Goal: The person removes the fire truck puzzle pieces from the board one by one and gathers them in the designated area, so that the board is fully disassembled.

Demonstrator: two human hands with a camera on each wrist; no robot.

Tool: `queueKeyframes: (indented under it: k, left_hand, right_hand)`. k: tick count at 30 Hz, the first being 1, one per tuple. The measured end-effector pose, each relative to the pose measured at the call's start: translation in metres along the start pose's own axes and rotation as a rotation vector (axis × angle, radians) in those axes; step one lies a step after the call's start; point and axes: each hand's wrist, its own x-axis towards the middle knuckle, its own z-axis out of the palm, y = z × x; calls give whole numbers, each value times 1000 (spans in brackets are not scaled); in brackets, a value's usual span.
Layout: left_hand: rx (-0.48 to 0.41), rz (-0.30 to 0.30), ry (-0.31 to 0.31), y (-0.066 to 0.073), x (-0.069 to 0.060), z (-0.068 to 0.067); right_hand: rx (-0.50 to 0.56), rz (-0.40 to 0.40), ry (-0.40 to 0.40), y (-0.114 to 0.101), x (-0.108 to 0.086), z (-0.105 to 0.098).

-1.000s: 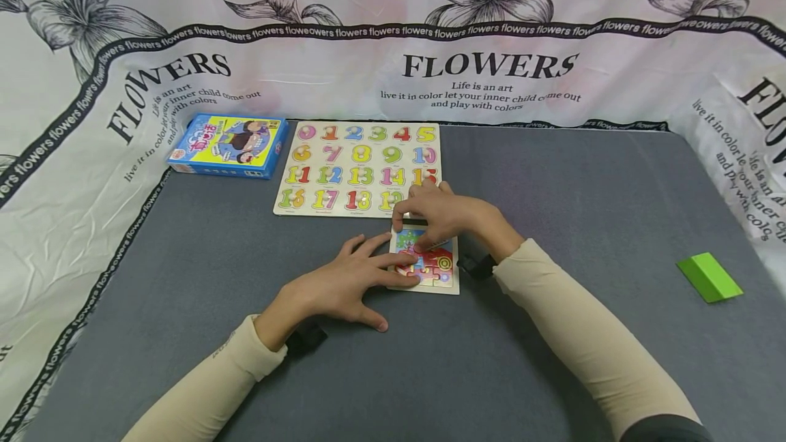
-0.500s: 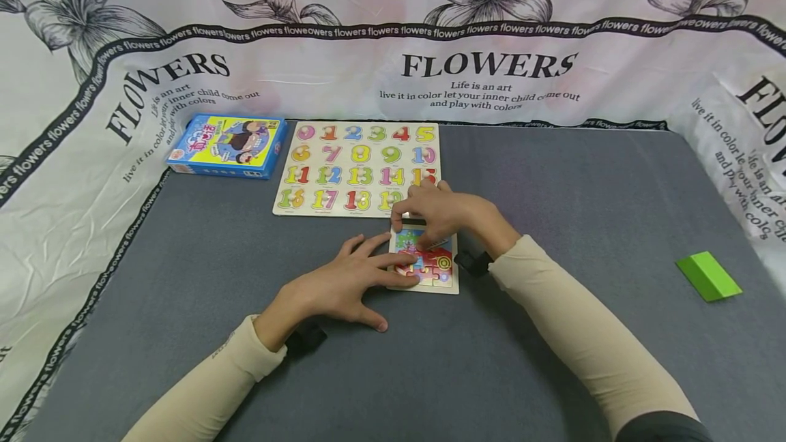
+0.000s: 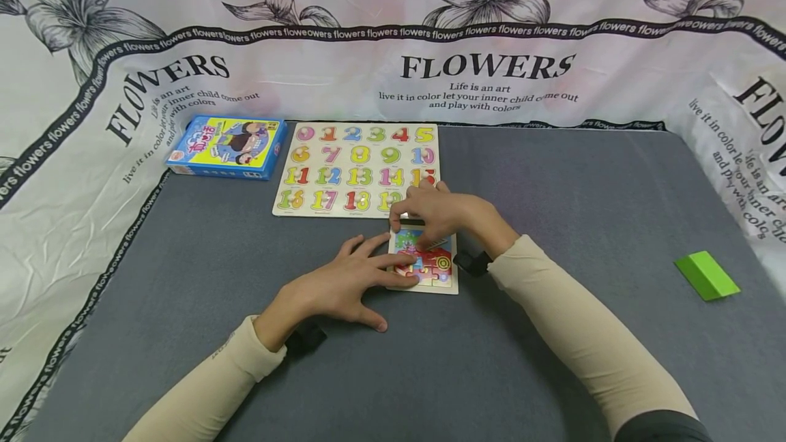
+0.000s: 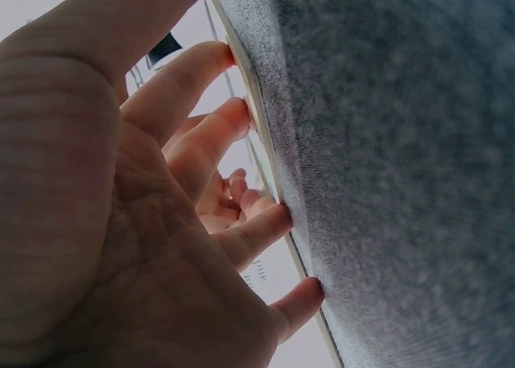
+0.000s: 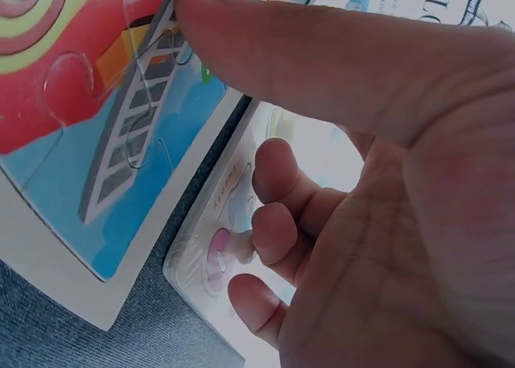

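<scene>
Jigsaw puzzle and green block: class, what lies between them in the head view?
In the head view, from the puzzle toward the green block come a black wrist device, the right sleeve, then bare grey tabletop.

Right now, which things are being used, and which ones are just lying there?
Being used, it seems:
- jigsaw puzzle, with fingers of the left hand and right hand on it

Probably just lying there:
- number board, though right-hand fingers reach over its corner
- blue box
- green block
</scene>
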Motion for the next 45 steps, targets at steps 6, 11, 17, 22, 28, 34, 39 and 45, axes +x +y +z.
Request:
queueKeyframes:
  k: [6,11,17,22,28,34,39,45]
  left_hand:
    - [-1,-4,-7,0,1,0]
    - [-2,-19,-16,-1,1,1]
    - [-6,-21,-14,-1,0,1]
    - [0,-19,-12,-1,0,1]
    - [2,-16,-6,-2,0,1]
    - [0,-11,-2,-1,-1,1]
    - [-1,-13,-4,-1,0,2]
    - [-4,-22,-13,-2,0,2]
  right_hand:
    - [3,0,-4,-1,0,-1]
    - [-1,5,-1,-1,0,0]
    - [-1,5,-8,-1,1,0]
    - [-5,17,-22,-3,3,-1]
    - [-12,29,-20,-3,3,-2]
    - [18,11,-29,-2,5,-2]
    - [45,-1,-34,-1,6,-2]
    - [64,-37,-11,2,4,-1]
